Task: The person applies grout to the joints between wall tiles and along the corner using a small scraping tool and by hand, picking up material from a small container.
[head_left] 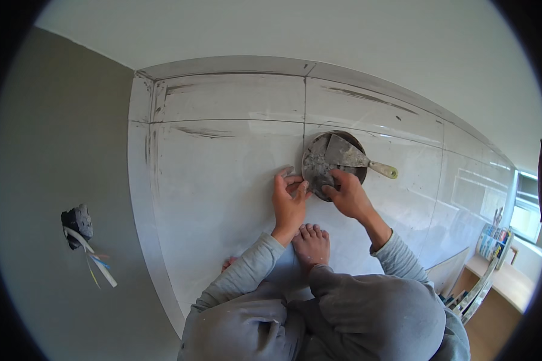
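Note:
A round, shallow bowl smeared with grey paste rests on the pale tiles. Across its top lies a putty knife, its blade caked with grey and its yellowish-green handle sticking out past the right rim. My right hand reaches into the near side of the bowl, thumb and fingers closed around a dark grey lump. Beside the left rim is my left hand, fingers curled but apart, with grey-stained tips and nothing visible in them. Whether its thumb touches the rim cannot be made out.
Large glossy tiles have dark joints and grey smears. My bare foot stands just in front of the bowl. At the left, loose cables stick out of a grey wall. Tools and containers sit by a wooden shelf at the right.

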A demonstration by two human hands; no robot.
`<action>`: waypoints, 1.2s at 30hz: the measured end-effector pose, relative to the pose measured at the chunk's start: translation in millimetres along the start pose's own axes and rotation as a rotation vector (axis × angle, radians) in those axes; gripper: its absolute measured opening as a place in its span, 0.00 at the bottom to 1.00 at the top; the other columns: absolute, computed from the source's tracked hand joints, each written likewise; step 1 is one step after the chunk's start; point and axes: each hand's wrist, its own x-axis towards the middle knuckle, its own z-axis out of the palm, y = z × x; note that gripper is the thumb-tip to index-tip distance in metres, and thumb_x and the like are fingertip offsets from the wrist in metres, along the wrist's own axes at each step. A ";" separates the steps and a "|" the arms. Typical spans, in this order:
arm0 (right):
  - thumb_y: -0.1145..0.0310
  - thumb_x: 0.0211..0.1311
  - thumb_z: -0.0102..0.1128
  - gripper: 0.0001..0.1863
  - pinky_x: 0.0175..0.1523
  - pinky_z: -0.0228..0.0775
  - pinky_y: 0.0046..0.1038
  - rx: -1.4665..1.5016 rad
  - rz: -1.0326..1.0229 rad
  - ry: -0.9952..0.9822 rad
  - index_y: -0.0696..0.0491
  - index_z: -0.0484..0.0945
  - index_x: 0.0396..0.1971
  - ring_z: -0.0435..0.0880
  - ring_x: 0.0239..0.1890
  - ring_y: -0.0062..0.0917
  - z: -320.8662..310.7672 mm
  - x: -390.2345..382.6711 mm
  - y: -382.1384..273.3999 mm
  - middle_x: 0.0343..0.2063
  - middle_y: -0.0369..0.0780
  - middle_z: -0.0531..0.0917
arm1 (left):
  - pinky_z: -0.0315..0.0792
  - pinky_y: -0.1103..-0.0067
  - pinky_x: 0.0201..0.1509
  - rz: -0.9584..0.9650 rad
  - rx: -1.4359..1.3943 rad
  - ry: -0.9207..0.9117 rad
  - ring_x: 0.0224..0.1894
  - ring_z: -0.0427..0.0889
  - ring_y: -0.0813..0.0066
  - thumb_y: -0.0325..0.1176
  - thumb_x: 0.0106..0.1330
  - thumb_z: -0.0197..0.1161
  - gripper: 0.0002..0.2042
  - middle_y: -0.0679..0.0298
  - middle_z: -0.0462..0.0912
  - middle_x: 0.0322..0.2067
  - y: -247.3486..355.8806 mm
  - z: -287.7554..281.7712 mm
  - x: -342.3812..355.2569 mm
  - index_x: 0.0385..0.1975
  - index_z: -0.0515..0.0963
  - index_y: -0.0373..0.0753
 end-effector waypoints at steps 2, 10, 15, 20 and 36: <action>0.73 0.56 0.67 0.12 0.34 0.72 0.37 0.292 -0.086 0.010 0.62 0.80 0.39 0.80 0.23 0.36 1.1 6.1 22.5 0.17 0.46 0.77 | 0.84 0.72 0.52 0.002 -0.024 0.005 0.48 0.79 0.73 0.21 0.72 0.59 0.24 0.57 0.74 0.50 -2.4 -4.2 -2.7 0.64 0.59 0.36; 0.73 0.61 0.67 0.07 0.30 0.62 0.18 0.649 0.120 -0.141 0.57 0.83 0.38 0.69 0.24 0.09 -6.7 29.4 13.3 0.22 0.26 0.77 | 0.81 0.78 0.51 0.076 0.200 0.069 0.44 0.79 0.80 0.20 0.72 0.55 0.19 0.59 0.76 0.51 -6.9 -90.6 -50.0 0.62 0.65 0.34; 0.73 0.64 0.66 0.07 0.36 0.64 0.17 0.809 -0.011 -0.166 0.57 0.81 0.39 0.73 0.27 0.11 13.5 42.1 -67.6 0.25 0.29 0.81 | 0.78 0.79 0.49 0.177 0.388 0.282 0.44 0.80 0.77 0.21 0.71 0.55 0.19 0.58 0.79 0.50 0.0 -156.1 -104.1 0.61 0.68 0.35; 0.73 0.62 0.68 0.08 0.33 0.66 0.20 0.839 -0.208 -0.191 0.59 0.80 0.37 0.74 0.27 0.12 84.3 76.3 -160.5 0.26 0.31 0.82 | 0.79 0.73 0.49 0.148 0.555 0.821 0.47 0.82 0.67 0.23 0.70 0.56 0.20 0.54 0.81 0.50 -38.9 -241.4 -201.6 0.62 0.70 0.34; 0.75 0.52 0.72 0.19 0.46 0.76 0.44 0.242 -0.493 0.370 0.55 0.76 0.43 0.82 0.39 0.49 247.9 184.8 -281.7 0.36 0.52 0.81 | 0.75 0.73 0.39 -0.272 0.633 1.276 0.38 0.81 0.67 0.21 0.64 0.55 0.20 0.56 0.82 0.43 -120.4 -269.6 -347.8 0.57 0.72 0.33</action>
